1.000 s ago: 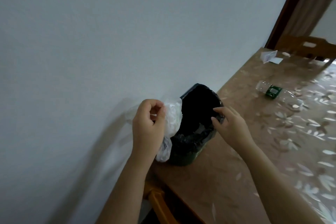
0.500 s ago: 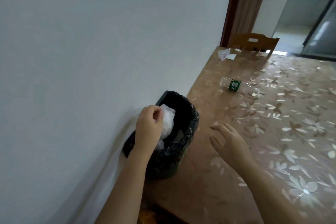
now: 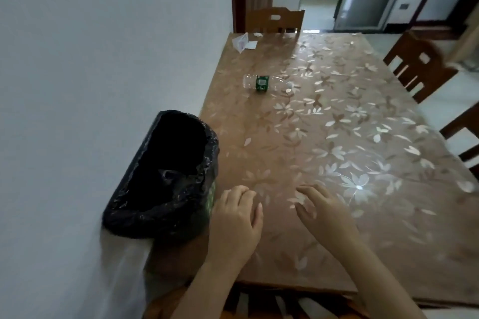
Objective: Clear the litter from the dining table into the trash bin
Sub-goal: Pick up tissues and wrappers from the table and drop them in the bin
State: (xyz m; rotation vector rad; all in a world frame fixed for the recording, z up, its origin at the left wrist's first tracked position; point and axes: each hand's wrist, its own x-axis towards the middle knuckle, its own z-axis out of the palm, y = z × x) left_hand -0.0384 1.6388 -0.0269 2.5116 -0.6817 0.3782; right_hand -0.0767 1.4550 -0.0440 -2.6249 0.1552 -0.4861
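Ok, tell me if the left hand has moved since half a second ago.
Yes. The left hand has left the mouth of the trash bin and moved right. It is now over the table beside the bin, holding nothing.

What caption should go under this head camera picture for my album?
Left hand and right hand, both empty, beside the bin at the table; a bottle and papers lie farther off.
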